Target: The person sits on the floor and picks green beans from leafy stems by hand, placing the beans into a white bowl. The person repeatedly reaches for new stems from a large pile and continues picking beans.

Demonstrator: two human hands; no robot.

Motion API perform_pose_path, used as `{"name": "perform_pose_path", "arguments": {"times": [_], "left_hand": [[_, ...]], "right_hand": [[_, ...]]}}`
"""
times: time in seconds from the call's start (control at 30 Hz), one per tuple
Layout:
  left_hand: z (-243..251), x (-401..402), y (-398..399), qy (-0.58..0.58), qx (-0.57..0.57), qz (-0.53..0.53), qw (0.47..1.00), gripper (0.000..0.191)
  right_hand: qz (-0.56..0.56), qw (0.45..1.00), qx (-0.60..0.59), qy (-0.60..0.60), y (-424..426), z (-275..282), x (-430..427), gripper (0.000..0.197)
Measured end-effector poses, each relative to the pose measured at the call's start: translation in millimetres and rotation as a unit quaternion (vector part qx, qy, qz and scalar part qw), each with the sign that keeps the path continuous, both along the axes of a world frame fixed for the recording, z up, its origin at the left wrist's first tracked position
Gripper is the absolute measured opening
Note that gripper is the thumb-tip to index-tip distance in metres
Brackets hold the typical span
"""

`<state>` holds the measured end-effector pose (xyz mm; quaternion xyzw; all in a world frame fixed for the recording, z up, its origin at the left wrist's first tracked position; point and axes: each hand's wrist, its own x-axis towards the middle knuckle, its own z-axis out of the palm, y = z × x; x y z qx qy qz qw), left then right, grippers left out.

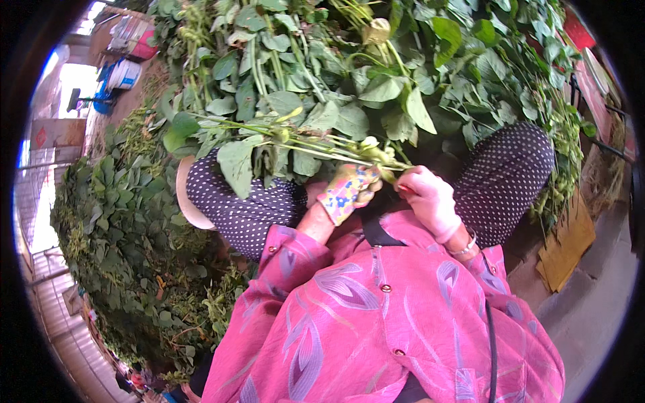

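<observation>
My left hand (352,189), in a flower-print glove, grips the stem end of a leafy bean plant (302,147), apparently soybean. The plant's stems stretch to the left above my left knee, with green leaves and some pods along them. Close beside it, my right hand (428,199) wears a pale glove and is closed around a small red-handled tool (406,189). What sort of tool that is cannot be seen, as the fingers cover most of it. Both hands meet near the stem's cut end, above my lap.
A large heap of bean plants (302,60) spreads in front of my knees. Another pile (116,216) lies to the left. A white bucket (125,74) stands at the upper left. On the concrete floor (579,322) at right lies a flat brown-yellow piece (567,247), perhaps cardboard.
</observation>
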<state>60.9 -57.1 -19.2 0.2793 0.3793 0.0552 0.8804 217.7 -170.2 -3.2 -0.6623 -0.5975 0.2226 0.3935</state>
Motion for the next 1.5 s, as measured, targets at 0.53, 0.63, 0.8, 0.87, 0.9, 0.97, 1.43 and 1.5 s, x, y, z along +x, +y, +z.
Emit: {"name": "perform_pose_path", "arguments": {"times": [0.53,0.63,0.8,0.87,0.9,0.97,1.43,1.5], "left_hand": [[-53,-25,-23,-0.17,-0.233,0.089,0.953,0.026],[-28,-18,-27,-0.138,-0.164,0.084,0.973,0.023],[22,2,-12,-0.266,-0.11,-0.002,0.958,0.034],[71,17,1,-0.221,-0.022,-0.009,0.975,0.033],[94,24,9,-0.232,0.031,-0.018,0.972,0.034],[119,46,27,-0.292,0.087,0.017,0.952,0.034],[72,115,95,-0.324,0.077,0.113,0.936,0.022],[31,112,72,-0.216,0.011,0.14,0.966,0.023]], "right_hand": [[0.033,0.943,-0.277,0.182,-10,12,4,0.021],[0.113,0.946,-0.26,0.158,-12,-8,2,0.02],[0.114,0.969,-0.182,0.125,-8,3,-1,0.023],[0.061,0.95,-0.213,0.219,-7,8,-1,0.022],[0.04,0.941,-0.203,0.266,-4,8,0,0.021],[0.012,0.933,-0.195,0.304,4,33,0,0.022],[-0.068,0.928,-0.037,0.364,19,28,16,0.023],[-0.085,0.943,0.0,0.321,24,31,29,0.026]]}}
